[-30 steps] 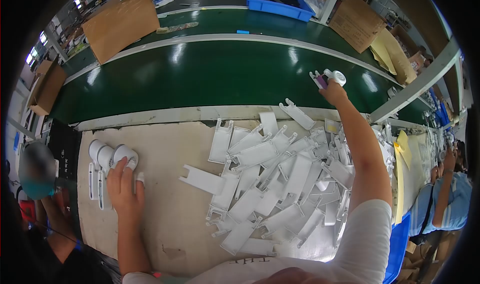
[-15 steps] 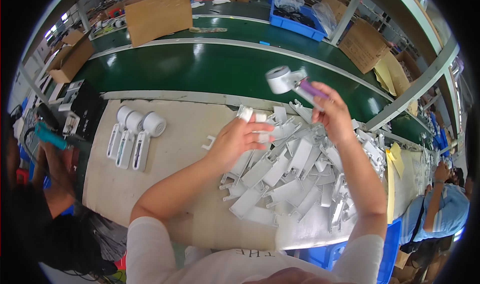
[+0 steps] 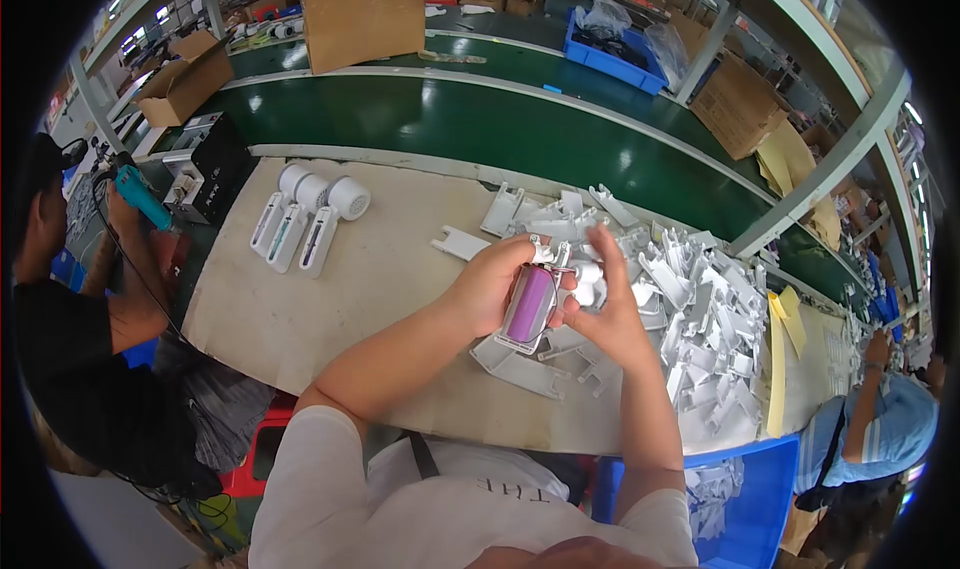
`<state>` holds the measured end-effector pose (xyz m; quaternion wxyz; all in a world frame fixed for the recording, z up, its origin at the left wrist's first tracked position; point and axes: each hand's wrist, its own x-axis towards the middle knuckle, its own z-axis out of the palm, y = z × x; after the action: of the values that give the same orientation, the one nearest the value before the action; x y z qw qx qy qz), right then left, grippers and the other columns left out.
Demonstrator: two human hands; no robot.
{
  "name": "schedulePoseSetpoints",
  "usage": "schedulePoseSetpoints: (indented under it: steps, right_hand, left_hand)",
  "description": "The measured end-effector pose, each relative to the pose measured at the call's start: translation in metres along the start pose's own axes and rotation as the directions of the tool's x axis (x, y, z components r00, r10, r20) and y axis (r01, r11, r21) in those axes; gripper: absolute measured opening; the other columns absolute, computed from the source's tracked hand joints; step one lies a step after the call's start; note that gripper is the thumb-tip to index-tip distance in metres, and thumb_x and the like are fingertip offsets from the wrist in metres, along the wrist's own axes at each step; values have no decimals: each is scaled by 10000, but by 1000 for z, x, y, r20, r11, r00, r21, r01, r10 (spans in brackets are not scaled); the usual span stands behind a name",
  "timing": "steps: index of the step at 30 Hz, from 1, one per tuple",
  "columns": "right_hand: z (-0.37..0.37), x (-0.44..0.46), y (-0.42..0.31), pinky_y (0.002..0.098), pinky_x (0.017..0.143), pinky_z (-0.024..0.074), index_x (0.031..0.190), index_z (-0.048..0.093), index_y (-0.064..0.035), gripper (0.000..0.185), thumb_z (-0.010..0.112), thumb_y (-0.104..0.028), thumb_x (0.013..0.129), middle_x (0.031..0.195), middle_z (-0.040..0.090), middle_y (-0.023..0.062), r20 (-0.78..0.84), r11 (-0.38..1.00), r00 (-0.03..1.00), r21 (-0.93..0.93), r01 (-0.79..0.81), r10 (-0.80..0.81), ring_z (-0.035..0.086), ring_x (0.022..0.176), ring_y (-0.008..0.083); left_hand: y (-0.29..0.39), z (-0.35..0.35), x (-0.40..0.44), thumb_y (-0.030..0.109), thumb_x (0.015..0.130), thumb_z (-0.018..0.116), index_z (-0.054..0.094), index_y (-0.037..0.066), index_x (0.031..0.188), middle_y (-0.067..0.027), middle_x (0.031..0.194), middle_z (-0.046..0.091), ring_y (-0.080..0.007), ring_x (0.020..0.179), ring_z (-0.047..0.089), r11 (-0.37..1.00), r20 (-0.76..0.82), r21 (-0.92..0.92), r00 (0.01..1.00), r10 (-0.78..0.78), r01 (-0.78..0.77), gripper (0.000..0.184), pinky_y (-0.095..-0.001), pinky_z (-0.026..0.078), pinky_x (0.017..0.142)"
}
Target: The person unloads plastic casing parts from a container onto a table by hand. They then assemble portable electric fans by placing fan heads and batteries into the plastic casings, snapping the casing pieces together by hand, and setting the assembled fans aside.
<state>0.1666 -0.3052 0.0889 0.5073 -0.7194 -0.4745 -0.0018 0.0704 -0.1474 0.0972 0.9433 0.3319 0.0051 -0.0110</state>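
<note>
Low over the table, my left hand (image 3: pixel 490 291) grips a white handheld device with its handle open, showing a purple cylindrical battery (image 3: pixel 529 305) and thin wires. My right hand (image 3: pixel 612 319) is at the device's right side, thumb and fingers bent around its white round head (image 3: pixel 588 283), which the fingers partly cover. A small white part (image 3: pixel 541 250) shows by my left fingertips. Beneath and right of both hands spreads a pile of white plastic shells (image 3: pixel 700 314). Three white round-headed devices (image 3: pixel 318 231) lie side by side on the left of the table.
A blue bin (image 3: pixel 745 509) with white parts stands below the table edge at right. A co-worker (image 3: pixel 80 349) at left holds a teal tool (image 3: pixel 143 198) near a black box (image 3: pixel 207 169). Another person (image 3: pixel 870 429) sits at right. Behind runs a green conveyor (image 3: pixel 400 119).
My right hand has brought the device down and left from above the pile. My left hand has moved in to grip it, and its battery side now faces me. The view has shifted.
</note>
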Motion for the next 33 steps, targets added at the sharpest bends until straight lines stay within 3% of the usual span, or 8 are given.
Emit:
schedulePoseSetpoints:
  steps: [3, 5, 7, 16, 22, 24, 27, 33]
  right_hand:
    - [-1, -13, 10, 371, 950, 367, 1294, 363, -58, 794, 777, -131, 620, 1222, 463, 155, 154, 952, 980, 259, -165, 127, 456, 1143, 299]
    - [-9, -11, 7, 380, 935, 387, 1223, 421, -57, 698, 750, -54, 608, 1172, 489, 131, 50, 996, 995, 29, -85, 83, 496, 1092, 306]
    - [-18, -6, 15, 404, 909, 416, 1140, 473, -66, 615, 719, 13, 582, 1098, 522, 116, -164, 746, 853, -585, 320, -495, 537, 1025, 309]
    - [-21, -10, 23, 440, 879, 442, 1070, 520, -60, 544, 669, 65, 562, 1002, 567, 101, -107, 680, 856, -660, 320, -506, 560, 989, 319]
    - [-21, -13, 13, 430, 847, 461, 1115, 513, -75, 593, 668, 75, 563, 1022, 561, 104, -54, 736, 884, -580, 350, -463, 557, 984, 336]
    - [-24, -20, 6, 402, 865, 453, 1150, 507, -89, 624, 698, 56, 575, 1077, 539, 104, -21, 990, 1000, -140, -26, 23, 545, 1012, 311]
    - [-35, -22, 17, 361, 866, 444, 1152, 523, -90, 594, 734, -1, 604, 1145, 505, 107, 131, 951, 991, 307, -33, -8, 532, 1032, 267]
    - [-51, -22, 7, 342, 872, 420, 1130, 592, -91, 492, 726, -55, 658, 1180, 492, 113, 282, 983, 958, 183, 6, -58, 505, 1056, 241]
  left_hand:
    - [2, 2, 0, 174, 867, 373, 486, 14, 1058, -164, 874, 598, -296, 707, 621, 1000, 78, 5, 997, -21, 21, 273, -394, 521, 574]
    - [6, 2, -2, 148, 864, 365, 473, 12, 1075, -149, 859, 596, -241, 665, 611, 991, 52, 133, 998, -35, 28, 273, -350, 511, 544]
    - [1, -7, 1, 121, 853, 371, 464, -1, 1078, -127, 839, 591, -171, 609, 579, 758, -13, 650, 996, 90, -60, 273, -301, 487, 507]
    - [-9, -10, 7, 148, 769, 528, 470, -17, 995, -103, 729, 586, -125, 562, 543, 578, -40, 813, 996, -74, 75, 286, -277, 458, 473]
    - [-14, -20, 10, 164, 688, 585, 541, -26, 887, -121, 641, 574, -168, 550, 552, 260, 64, 962, 993, 97, -88, 279, -306, 424, 500]
    - [-13, -19, 10, 171, 670, 589, 559, -26, 864, -133, 626, 568, -196, 542, 548, 193, 112, 973, 990, 88, -127, 278, -317, 418, 517]
    - [-2, -12, 6, 156, 670, 576, 543, -25, 884, -143, 647, 580, -244, 557, 561, 152, 40, 988, 998, -46, -32, 282, -347, 426, 525]
    - [-18, -5, -1, 135, 687, 580, 524, 1, 955, -165, 715, 585, -292, 638, 583, -248, 183, 950, 982, -48, -189, 305, -375, 440, 575]
